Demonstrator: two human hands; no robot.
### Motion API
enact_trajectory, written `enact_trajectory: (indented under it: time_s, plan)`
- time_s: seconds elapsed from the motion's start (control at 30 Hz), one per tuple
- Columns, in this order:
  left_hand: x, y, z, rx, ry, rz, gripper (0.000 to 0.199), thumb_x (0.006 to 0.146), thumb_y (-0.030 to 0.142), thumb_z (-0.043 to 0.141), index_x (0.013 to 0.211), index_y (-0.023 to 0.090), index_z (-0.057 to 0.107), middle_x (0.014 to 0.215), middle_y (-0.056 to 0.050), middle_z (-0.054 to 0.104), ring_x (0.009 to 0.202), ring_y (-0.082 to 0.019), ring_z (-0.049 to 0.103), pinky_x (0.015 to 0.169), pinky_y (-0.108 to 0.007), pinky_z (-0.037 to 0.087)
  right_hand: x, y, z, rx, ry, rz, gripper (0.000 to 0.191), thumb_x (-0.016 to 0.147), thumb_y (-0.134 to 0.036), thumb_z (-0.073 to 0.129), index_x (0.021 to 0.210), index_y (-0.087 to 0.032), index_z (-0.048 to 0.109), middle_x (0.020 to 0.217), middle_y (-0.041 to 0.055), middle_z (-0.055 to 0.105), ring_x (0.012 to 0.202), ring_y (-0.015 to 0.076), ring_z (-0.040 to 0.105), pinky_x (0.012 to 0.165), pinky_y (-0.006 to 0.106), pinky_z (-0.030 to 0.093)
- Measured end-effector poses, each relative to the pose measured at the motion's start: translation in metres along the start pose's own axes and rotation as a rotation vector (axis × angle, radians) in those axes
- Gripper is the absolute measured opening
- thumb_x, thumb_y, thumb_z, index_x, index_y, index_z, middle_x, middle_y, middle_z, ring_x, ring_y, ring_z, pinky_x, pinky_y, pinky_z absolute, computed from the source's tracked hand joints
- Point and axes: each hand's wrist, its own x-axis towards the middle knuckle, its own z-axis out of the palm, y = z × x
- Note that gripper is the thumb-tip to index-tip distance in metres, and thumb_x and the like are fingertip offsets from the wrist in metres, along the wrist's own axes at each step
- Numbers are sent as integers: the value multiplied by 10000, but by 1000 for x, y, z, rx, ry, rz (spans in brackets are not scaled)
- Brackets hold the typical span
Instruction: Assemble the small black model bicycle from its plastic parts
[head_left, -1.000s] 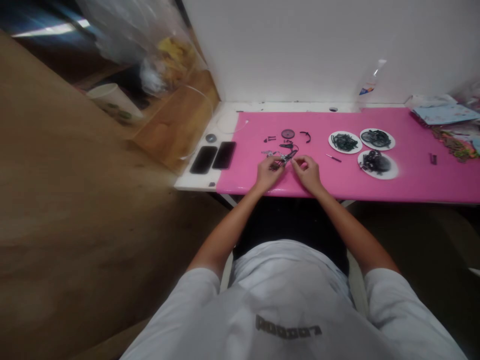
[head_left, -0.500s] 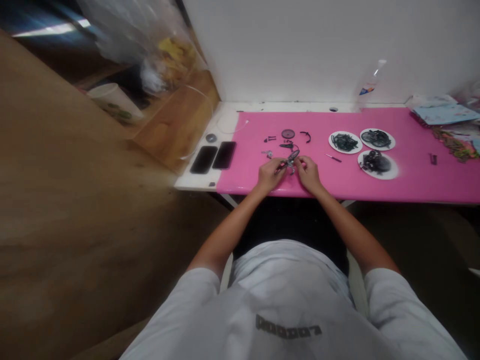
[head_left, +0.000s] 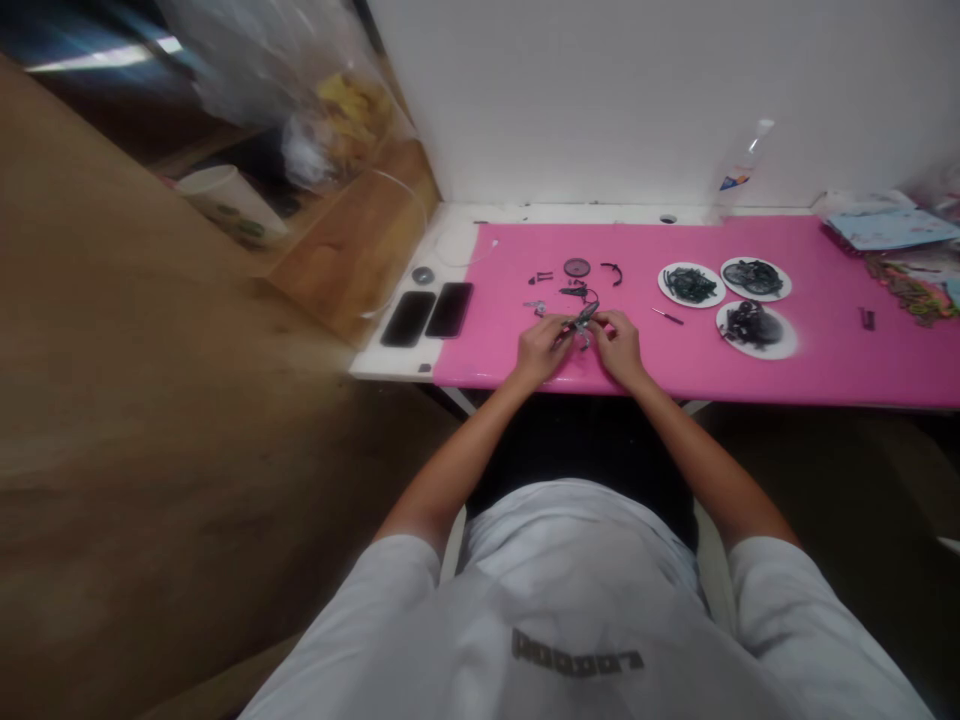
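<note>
A small dark grey assembly (head_left: 584, 318) of thin parts is held over the pink mat near the table's front edge. My left hand (head_left: 544, 350) is closed on its left side, and my right hand (head_left: 619, 348) pinches its right side. What kind of object it is I cannot make out. Just beyond my fingers lie a dark elongated piece (head_left: 574, 292), a round grey disc (head_left: 577, 268), a curved black strip (head_left: 615, 272) and small grey bits (head_left: 535, 305). A thin screwdriver (head_left: 667, 316) rests to the right of my right hand.
Three white plates bear dark parts: the left plate (head_left: 663, 293), the back plate (head_left: 784, 287) and the front plate (head_left: 787, 345). Two black phones (head_left: 448, 310) lie at the left, near a cable (head_left: 457, 264). A clear bottle (head_left: 739, 175) and plastic packets (head_left: 889, 225) are at the back right.
The held assembly has tilted slightly between my fingers, and my right hand has shifted a little. The parts on the mat are where they were.
</note>
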Motion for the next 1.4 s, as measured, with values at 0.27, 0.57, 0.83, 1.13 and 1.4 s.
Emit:
enact_trajectory:
  time_s: [0.27,0.57,0.83,1.13,1.4]
  plan:
    - [-1,-4,-1,9,-1,40,268,1075,307,631,1264,189,780,1094,-123,798,966,-222,764,873,-339,615,2,0,-1,-57,-70,-26,444,1097,-596,537,885,-256,730,959,94,771,973,292,666,933,470,542]
    - [-2,-6,1,15,-3,-23,229,1040,266,658,1220,183,774,1105,-124,785,1010,-238,752,905,-350,608,0,-1,1,-15,-27,28,479,1042,-693,597,1004,-244,758,1032,93,781,980,273,683,891,433,553]
    - [0,-3,-1,-15,-17,-32,233,1052,300,657,1224,188,767,1085,-113,775,981,-229,743,885,-344,605,2,0,0,-62,-82,-42,490,1102,-639,508,876,-258,718,947,85,755,959,280,660,928,462,537]
    - [0,-6,1,-16,27,-27,246,1060,357,652,1198,194,775,1049,-98,768,952,-220,729,855,-345,604,0,-2,-1,-66,-6,-9,330,1014,-575,699,941,-257,750,967,86,755,943,279,660,870,443,559]
    - [0,-6,1,-45,28,-11,254,1068,363,660,1213,185,770,1029,-97,757,927,-215,722,829,-344,598,-2,-6,0,-37,35,-29,187,984,-423,754,1033,-243,763,986,73,747,936,263,664,860,433,565]
